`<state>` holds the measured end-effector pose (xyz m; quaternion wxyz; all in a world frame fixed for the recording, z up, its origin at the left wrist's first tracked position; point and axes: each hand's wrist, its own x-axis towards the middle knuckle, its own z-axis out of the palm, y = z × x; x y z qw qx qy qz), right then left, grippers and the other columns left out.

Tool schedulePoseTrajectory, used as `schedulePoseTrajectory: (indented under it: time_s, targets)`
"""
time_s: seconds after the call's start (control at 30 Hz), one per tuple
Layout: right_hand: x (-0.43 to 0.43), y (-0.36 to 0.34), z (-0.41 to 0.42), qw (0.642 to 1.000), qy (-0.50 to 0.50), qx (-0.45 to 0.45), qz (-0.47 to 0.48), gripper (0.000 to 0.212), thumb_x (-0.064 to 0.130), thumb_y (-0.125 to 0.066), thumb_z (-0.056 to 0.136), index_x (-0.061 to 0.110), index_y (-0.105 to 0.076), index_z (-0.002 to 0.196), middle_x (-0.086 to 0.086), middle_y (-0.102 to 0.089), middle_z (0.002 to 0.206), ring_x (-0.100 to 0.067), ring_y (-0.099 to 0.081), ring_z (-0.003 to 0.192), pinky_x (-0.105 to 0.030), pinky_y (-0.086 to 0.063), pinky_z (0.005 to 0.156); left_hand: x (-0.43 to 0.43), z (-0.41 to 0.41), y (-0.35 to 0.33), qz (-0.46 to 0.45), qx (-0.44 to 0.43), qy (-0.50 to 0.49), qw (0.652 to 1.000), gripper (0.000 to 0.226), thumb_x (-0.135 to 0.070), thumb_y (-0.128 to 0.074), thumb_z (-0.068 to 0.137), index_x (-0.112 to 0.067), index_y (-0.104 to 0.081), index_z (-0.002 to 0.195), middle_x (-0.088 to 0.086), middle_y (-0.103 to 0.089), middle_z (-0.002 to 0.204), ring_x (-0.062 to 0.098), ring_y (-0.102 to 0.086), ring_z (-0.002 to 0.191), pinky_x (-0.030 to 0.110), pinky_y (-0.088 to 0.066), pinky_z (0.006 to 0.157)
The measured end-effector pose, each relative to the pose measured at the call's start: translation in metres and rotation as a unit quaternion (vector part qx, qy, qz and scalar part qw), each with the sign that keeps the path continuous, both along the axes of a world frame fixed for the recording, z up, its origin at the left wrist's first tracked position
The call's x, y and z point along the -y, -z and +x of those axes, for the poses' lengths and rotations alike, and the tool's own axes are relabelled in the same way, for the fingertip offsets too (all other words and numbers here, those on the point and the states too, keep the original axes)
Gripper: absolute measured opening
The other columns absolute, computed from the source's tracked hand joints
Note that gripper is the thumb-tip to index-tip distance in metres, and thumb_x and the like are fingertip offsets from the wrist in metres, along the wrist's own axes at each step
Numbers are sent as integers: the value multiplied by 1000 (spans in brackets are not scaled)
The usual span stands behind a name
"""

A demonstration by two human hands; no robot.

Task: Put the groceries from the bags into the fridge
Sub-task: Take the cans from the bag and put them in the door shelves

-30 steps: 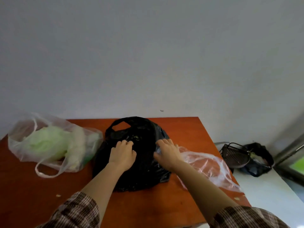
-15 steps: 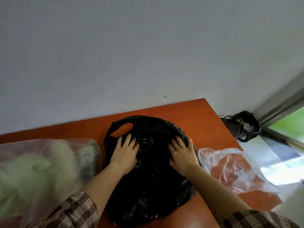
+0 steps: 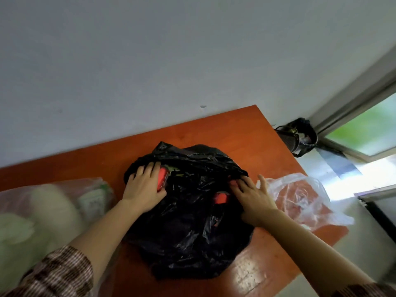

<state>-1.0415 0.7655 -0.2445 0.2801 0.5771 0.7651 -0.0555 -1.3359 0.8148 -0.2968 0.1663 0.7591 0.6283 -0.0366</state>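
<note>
A black bag (image 3: pixel 192 213) lay in the middle of the table (image 3: pixel 246 133), its mouth turned toward the wall. The left hand (image 3: pixel 144 187) rested at the left side of the opening, fingers spread and curled over the film, beside a red packet (image 3: pixel 161 180) showing inside. The right hand (image 3: pixel 252 197) lay flat and spread at the right side of the mouth, fingertips tucked under the black rim; whether it pinched the film could not be told. A second red item (image 3: pixel 220 197) showed just left of that hand.

A clear bag (image 3: pixel 300 194) sat just beside the right hand, and a pale bag (image 3: pixel 42 215) with greenish contents lay blurred on the left. No fridge was in view.

The black film looked thin, soft and slippery, likely to slump and close once released, so the rim would best be held wide with 1 hand. The red packets seemed small and firm enough to take by their sides. The task looked barely begun, with nothing lifted out of the bag.
</note>
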Motion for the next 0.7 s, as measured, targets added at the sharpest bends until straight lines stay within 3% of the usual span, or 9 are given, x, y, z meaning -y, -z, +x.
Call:
schedulePoseTrajectory:
  time_s: [0.07,0.2,0.3,0.37,0.4,0.47,0.57,0.7]
  targets:
    - [11,3,-1,999,12,-30,0,79,39,-59,82,17,-25,150,-3,-18,157,-26,-5,147,-60,3,112,8,2,1,12,4,4,1000,81,-41,-60,82,-13,-23,148,11,-27,153,31,-26,139,47,-33,105]
    - [24,4,-6,989,69,-110,75,38,38,-44,93,20,-60,122,3,-48,140,-22,-34,132,-54,-7,111,22,4,5,79,-53,23,995,76,-29,-78,62,0,-52,126,22,-49,136,38,-44,127,56,-42,97]
    - [26,7,-24,969,196,-125,80,48,46,-32,99,16,-69,91,2,-64,101,-21,-46,117,-49,-14,106,31,8,-3,91,-119,14,989,74,-40,-69,76,1,-46,133,17,-41,143,32,-39,130,52,-30,104]
    - [22,11,-36,930,322,-157,78,61,57,-29,96,12,-62,72,0,-61,76,-26,-53,107,-50,-19,104,31,12,-8,69,-124,-15,990,74,-49,-58,84,-2,-37,138,14,-32,145,30,-32,130,47,-29,103]
    - [19,15,-40,906,378,-174,73,64,62,-29,93,12,-58,66,-2,-62,74,-29,-56,103,-52,-20,104,29,14,-11,60,-114,-34,991,74,-51,-56,85,-2,-35,137,14,-31,142,30,-33,127,45,-32,101]
    - [15,22,-48,891,418,-168,57,65,71,-34,87,13,-62,76,-7,-68,90,-32,-55,108,-55,-18,106,24,19,-16,28,-84,-80,993,76,-52,-58,84,-1,-34,135,15,-35,133,31,-37,121,42,-41,94]
    - [16,30,-60,906,404,-122,44,68,71,-51,79,12,-63,111,-6,-64,113,-31,-48,120,-55,-16,109,15,23,-16,-13,-55,-128,990,85,-52,-64,81,2,-29,136,17,-39,130,33,-42,120,42,-45,91]
    - [22,39,-72,916,381,-111,55,69,62,-61,79,9,-54,123,-6,-62,119,-29,-45,125,-53,-14,111,7,19,-5,-74,-16,-183,980,98,-50,-70,78,7,-21,141,20,-43,135,36,-45,123,45,-45,93]
